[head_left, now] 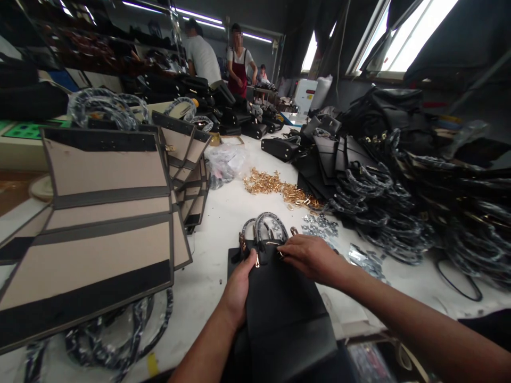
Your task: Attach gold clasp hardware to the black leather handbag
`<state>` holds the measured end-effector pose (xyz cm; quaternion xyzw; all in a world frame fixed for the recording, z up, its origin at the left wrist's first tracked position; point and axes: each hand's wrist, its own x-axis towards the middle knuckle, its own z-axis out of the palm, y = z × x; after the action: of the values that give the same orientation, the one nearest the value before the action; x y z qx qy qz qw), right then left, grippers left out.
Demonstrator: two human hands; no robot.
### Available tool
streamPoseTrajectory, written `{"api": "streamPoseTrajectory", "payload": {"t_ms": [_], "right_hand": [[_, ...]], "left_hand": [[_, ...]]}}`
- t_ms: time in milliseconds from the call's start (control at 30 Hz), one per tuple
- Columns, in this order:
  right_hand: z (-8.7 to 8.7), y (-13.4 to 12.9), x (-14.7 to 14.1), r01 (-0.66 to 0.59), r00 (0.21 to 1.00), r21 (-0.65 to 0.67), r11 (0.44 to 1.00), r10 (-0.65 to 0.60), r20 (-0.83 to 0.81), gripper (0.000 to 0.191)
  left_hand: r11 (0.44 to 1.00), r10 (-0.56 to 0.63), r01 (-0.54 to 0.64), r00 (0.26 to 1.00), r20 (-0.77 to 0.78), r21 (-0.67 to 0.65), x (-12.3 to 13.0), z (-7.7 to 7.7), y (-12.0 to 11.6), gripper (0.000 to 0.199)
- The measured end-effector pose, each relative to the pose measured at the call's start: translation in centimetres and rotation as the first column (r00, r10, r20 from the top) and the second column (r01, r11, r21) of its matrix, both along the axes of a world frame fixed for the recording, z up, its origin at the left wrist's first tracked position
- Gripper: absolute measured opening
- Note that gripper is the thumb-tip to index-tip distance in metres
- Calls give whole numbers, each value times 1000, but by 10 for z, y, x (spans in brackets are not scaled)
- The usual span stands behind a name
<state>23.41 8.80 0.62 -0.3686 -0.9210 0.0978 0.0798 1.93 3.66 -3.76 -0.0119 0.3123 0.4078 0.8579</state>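
Bag [288, 303], one; two handles [270, 215]; two hands [237, 293] touching

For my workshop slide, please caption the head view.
Left hand and right hand at a black bag with plastic-wrapped handles, small gold-coloured pieces heaped beyond on a white table.

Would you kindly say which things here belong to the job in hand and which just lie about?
Seemingly in the job:
- black bag panel, held in the left hand
- its plastic-wrapped handles
- gold-coloured metal fittings
- silver-coloured metal plates

Seemingly just lying about:
- crumpled plastic bag
- black cord loop
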Motion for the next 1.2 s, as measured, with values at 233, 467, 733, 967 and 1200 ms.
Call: {"api": "streamPoseTrajectory", "payload": {"t_ms": [233,467,733,967,1200], "right_hand": [[-3,5,-2,0,1000,9,1000,0,15,22],[-1,14,1,-101,994,10,995,101,38,23],[0,1,-12,-26,976,120,992,0,217,15],[1,-10,-17,24,968,139,990,-57,244,14],[6,-6,-12,-1,982,72,997,-12,189,16]], "left_hand": [[999,34,-30,995,-95,41,-1,-5,1,50],[998,42,-38,994,-100,40,1,-5,1,50],[997,47,-40,992,-115,64,2,-5,1,49],[994,43,-31,992,-116,100,3,-6,-2,49],[987,65,-43,989,-136,156,6,-2,-5,47]]}}
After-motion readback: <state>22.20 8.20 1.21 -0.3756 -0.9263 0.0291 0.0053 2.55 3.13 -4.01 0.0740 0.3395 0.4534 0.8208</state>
